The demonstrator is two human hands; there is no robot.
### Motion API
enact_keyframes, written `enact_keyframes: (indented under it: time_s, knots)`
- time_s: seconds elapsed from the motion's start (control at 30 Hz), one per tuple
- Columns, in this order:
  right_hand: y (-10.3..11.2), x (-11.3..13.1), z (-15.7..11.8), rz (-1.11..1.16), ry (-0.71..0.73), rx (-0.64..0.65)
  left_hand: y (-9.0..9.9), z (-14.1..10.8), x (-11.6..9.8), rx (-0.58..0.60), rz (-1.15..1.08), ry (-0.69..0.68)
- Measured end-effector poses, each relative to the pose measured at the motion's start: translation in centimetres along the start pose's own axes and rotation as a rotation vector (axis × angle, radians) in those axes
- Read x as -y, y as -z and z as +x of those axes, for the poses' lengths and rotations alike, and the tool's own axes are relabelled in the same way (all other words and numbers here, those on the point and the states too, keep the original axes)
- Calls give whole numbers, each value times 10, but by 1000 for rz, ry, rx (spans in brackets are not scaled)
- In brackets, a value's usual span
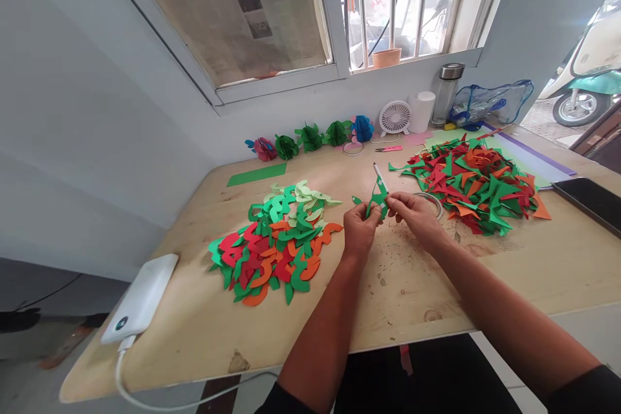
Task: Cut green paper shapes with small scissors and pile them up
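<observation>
My left hand (359,228) pinches a green paper piece (377,193) with cut-out gaps, above the middle of the wooden table (388,297). Close beside it, my right hand (412,213) has its fingers closed at the right edge of the same piece. A white pen (380,176) lies just behind the paper. Left of my hands is a heap of curved paper cut-outs (276,239) in green, red, orange and pale green. To the right sits a larger pile of pointed paper scraps (485,181). A metal ring (439,205) lies partly behind my right hand.
Paper figures (310,137), a small fan (394,118), a glass bottle (445,96) and a clear bag (490,103) line the wall. Pink snips (388,149) lie before the fan. A white power bank (140,297) is at the left edge, a phone (589,204) at the right.
</observation>
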State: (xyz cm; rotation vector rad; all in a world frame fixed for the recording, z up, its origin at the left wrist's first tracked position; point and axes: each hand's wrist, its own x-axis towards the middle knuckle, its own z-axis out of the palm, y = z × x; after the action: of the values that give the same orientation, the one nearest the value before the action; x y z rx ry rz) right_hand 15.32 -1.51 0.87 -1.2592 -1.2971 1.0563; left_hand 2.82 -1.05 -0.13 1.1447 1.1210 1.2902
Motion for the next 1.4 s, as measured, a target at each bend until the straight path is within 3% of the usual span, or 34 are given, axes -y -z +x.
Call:
enact_keyframes:
  time_s: [0.17, 0.33, 0.5, 0.67, 0.83, 1.23, 1.4]
  knots:
    - [-1, 1, -1, 8, 24, 62, 2, 0, 5, 14, 71, -64]
    - [0, 1, -1, 11, 31, 36, 2, -1, 5, 71, 92, -80]
    - [4, -1, 2, -8, 27, -31, 1, -1, -1, 145, -34, 11]
    - [6, 0, 2, -26, 11, -56, 2, 1, -2, 135, -243, 158]
    - [4, -1, 3, -21, 8, -34, 2, 3, 1, 153, -266, 215]
    - [1, -1, 1, 106, -53, -24, -2, 2, 4, 114, -216, 161]
    - [2, -4, 3, 273, -110, -57, -2, 0, 4, 118, -134, 56]
